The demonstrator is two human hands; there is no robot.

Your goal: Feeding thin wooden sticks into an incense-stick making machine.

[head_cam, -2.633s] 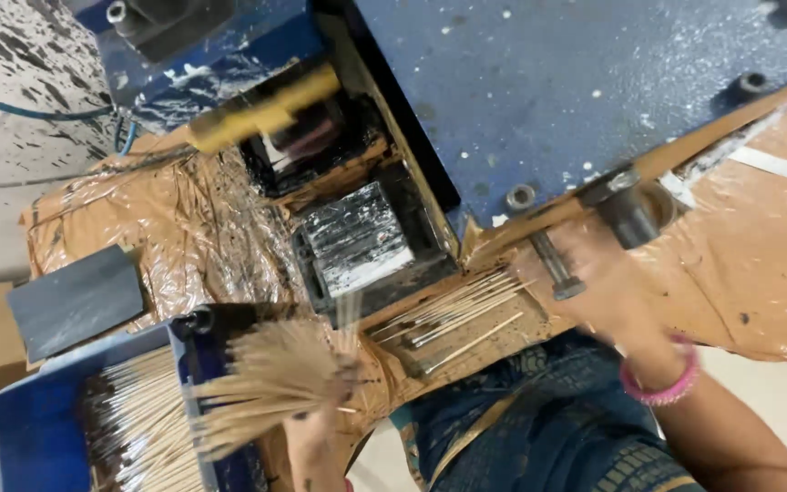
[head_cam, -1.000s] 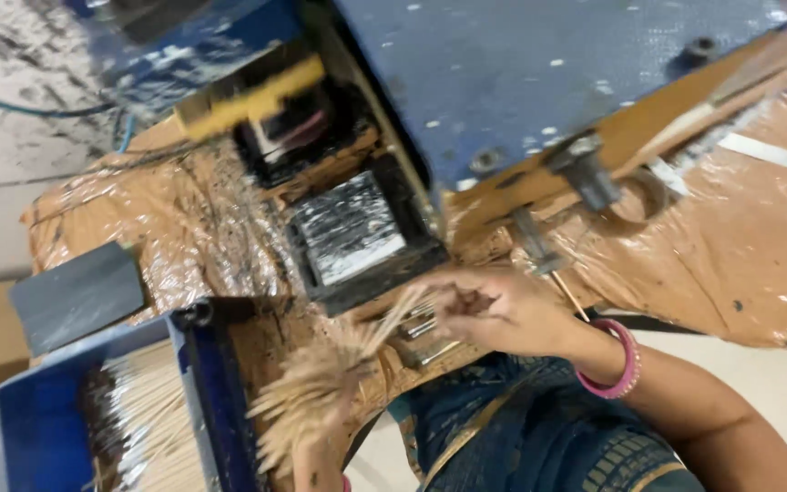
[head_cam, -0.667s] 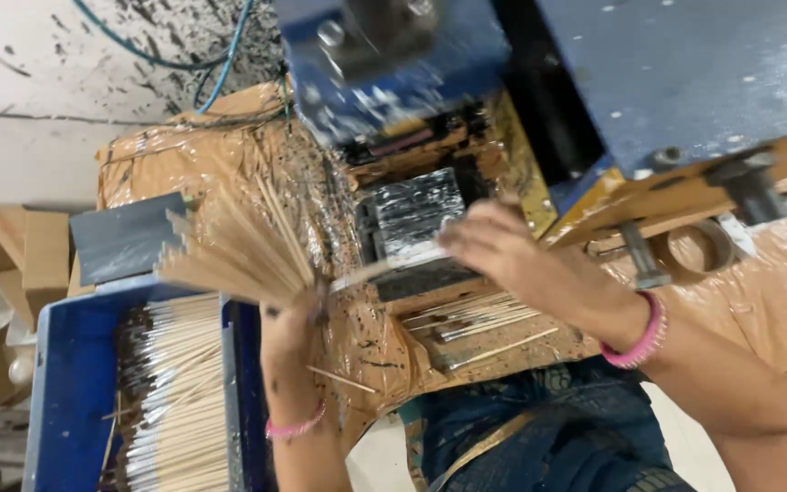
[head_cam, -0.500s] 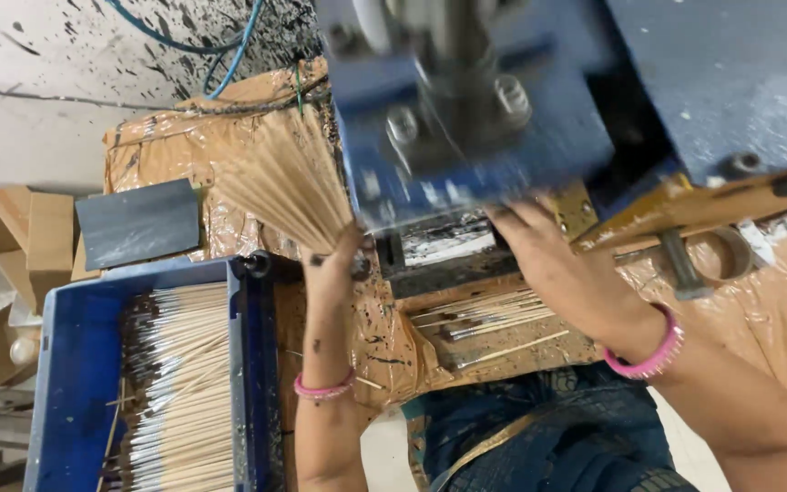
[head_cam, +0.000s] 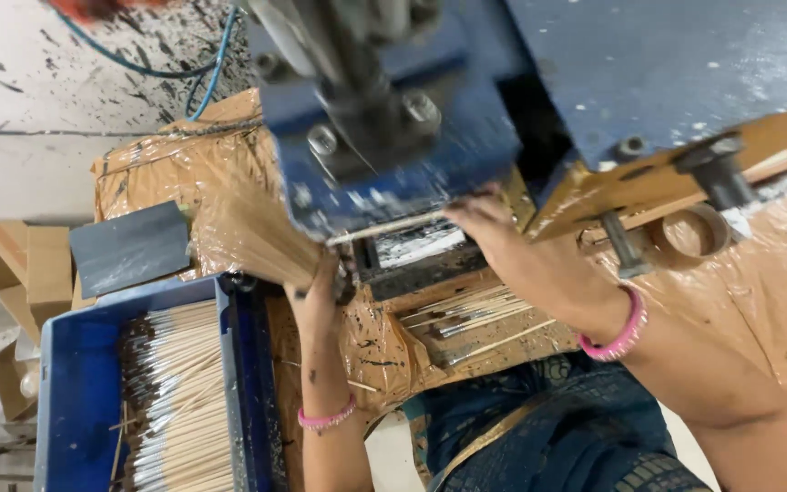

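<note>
A bench wrapped in crinkled brown plastic [head_cam: 776, 301] stands under a blue machine head [head_cam: 393, 137], which now fills far more of the view than half a second ago. The left hand [head_cam: 316, 296] has risen to the machine's lower edge, fingers closed around a fanned bundle of thin sticks [head_cam: 248, 241]. The right hand [head_cam: 494, 232] pinches one stick [head_cam: 384, 228] at the machine's mouth, wrist bent downward. A blue tray [head_cam: 75, 364] of sticks sits at the bench's left edge.
</note>
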